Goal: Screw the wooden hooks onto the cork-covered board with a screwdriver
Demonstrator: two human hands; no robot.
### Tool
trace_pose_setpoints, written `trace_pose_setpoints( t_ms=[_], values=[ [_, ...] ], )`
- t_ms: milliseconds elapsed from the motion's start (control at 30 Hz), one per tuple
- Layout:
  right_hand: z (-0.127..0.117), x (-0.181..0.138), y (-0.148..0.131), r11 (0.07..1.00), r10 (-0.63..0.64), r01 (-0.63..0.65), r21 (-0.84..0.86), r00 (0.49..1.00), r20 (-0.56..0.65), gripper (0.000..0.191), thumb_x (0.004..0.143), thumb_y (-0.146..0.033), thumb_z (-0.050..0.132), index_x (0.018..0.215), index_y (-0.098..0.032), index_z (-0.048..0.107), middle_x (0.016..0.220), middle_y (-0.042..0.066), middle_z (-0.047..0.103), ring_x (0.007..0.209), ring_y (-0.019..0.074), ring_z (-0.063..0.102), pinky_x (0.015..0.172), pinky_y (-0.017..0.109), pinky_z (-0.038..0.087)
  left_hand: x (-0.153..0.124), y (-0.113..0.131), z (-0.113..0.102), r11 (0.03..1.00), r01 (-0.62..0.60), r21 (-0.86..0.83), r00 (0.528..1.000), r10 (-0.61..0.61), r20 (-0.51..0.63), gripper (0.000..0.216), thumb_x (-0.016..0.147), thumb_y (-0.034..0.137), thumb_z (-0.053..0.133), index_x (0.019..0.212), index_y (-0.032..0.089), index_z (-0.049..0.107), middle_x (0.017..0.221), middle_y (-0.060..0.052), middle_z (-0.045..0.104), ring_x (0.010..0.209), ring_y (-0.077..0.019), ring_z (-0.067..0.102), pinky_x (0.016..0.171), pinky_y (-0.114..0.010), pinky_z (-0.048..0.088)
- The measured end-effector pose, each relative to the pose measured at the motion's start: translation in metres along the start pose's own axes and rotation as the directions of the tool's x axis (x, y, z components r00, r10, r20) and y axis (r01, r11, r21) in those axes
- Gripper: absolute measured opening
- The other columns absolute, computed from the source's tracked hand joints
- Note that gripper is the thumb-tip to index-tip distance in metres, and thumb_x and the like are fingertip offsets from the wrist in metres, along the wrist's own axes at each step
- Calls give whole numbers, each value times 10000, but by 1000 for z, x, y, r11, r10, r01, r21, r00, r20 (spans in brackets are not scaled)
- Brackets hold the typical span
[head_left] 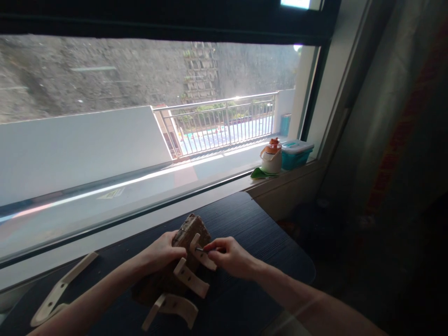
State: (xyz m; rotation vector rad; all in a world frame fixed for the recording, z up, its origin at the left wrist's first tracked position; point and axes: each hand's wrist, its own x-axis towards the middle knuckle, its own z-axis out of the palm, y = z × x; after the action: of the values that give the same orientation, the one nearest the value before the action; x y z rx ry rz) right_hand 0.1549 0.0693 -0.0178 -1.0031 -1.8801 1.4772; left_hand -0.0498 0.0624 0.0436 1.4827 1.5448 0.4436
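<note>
A rough brown wooden board (168, 275) lies on the dark table (252, 228), with three pale curved hooks on it. My left hand (159, 254) is closed over the board's upper left edge, thumb resting beside the top hook (201, 254). My right hand (229, 255) pinches a thin metal tool (202, 250), its tip touching the top hook. A second hook (191, 279) sits below, and a third hook (173, 308) hangs off the board's lower end.
A loose pale bracket (59, 291) lies at the table's left. On the window sill at the right stand a white jug with an orange lid (271, 157) and a teal box (297, 154). A grey curtain (395, 140) hangs at the right.
</note>
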Motion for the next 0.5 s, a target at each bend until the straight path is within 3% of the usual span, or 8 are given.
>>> trace_pose_setpoints(
  t_ms=[67, 133, 200, 267, 300, 367, 433, 500],
  values=[
    [0, 3, 3, 944, 169, -186, 272, 982, 85, 302, 795, -227, 498, 1047, -111, 619, 575, -36, 487, 475, 65, 394, 437, 192, 282, 0, 0, 0, 1000, 5, 2, 1000, -5, 1, 257, 565, 207, 586, 818, 158, 586, 704, 30, 640, 666, -164, 590, 606, -262, 447],
    [0, 3, 3, 918, 213, -235, 319, 972, 104, 323, 799, -227, 488, 1079, -110, 599, 544, -56, 441, 439, 57, 340, 415, 191, 250, 1, -2, -1, 1000, 9, 3, 1000, -9, -6, 263, 563, 207, 588, 822, 157, 583, 702, 29, 641, 666, -165, 590, 606, -263, 445],
    [-1, -2, 1, 980, 129, -133, 148, 991, 38, 297, 817, -236, 475, 1059, -131, 611, 578, -36, 496, 464, 66, 391, 448, 199, 301, 1, -3, -1, 1000, 11, 3, 1000, -11, -17, 274, 560, 210, 591, 829, 157, 583, 697, 29, 641, 668, -168, 589, 612, -266, 442],
    [-2, -9, -4, 968, -91, 83, -238, 995, -26, 262, 845, -251, 455, 1027, -169, 624, 682, 5, 581, 551, 98, 492, 519, 221, 365, 3, -5, -1, 1000, 9, 2, 1000, -9, -22, 272, 556, 209, 588, 823, 156, 584, 690, 30, 639, 661, -166, 583, 613, -268, 438],
    [-3, -12, -7, 874, -214, 188, -448, 977, -8, 250, 858, -250, 443, 1024, -187, 619, 744, 23, 607, 599, 117, 530, 544, 232, 382, 3, -6, -1, 1000, 7, 0, 1000, -7, -20, 267, 554, 207, 584, 817, 156, 585, 685, 32, 638, 654, -163, 579, 611, -267, 435],
    [-3, -18, -12, 595, -368, 318, -739, 924, 101, 253, 872, -208, 417, 1062, -205, 584, 837, 48, 623, 647, 146, 569, 546, 248, 394, 4, -8, 0, 1000, 1, -3, 1000, -1, -17, 262, 549, 200, 571, 807, 157, 583, 672, 39, 631, 640, -155, 570, 606, -263, 429],
    [-3, -21, -16, 396, -404, 371, -840, 892, 204, 295, 858, -144, 412, 1120, -191, 539, 860, 61, 616, 639, 161, 579, 506, 252, 388, 4, -8, 0, 1000, -6, -3, 1000, 6, -15, 265, 547, 193, 562, 809, 158, 581, 665, 47, 623, 635, -149, 564, 604, -257, 423],
    [-2, -22, -18, 332, -413, 393, -857, 878, 243, 336, 835, -111, 429, 1154, -168, 518, 860, 70, 611, 626, 172, 580, 480, 257, 380, 4, -9, -1, 1000, -11, -2, 1000, 11, -13, 261, 551, 187, 559, 810, 159, 582, 668, 51, 619, 636, -145, 562, 600, -250, 419]
  ],
)
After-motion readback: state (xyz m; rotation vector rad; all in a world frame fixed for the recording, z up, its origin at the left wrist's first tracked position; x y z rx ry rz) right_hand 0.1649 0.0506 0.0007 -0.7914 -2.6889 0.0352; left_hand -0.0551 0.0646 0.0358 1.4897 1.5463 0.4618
